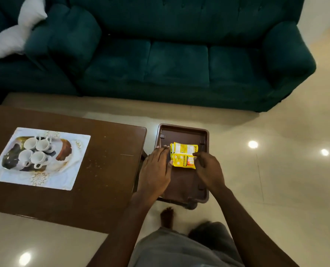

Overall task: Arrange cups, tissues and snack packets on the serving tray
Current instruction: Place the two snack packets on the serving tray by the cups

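Right now yellow packets (183,155) lie on the brown stool (181,132) beside the table (106,170), left hand (156,170) flat-fingered against their left edge, right hand (208,170) pinching the right edge; likely light, crinkly, slippery, so grip sealed edges together.

The person wears a plain grey garment (179,249), loose and softly creased, whether shorts or a shirt hem is unclear, both forearms (129,224) bare down to the left grip (156,168) and right grip (208,170), and one bare foot (167,216) with its toes showing.
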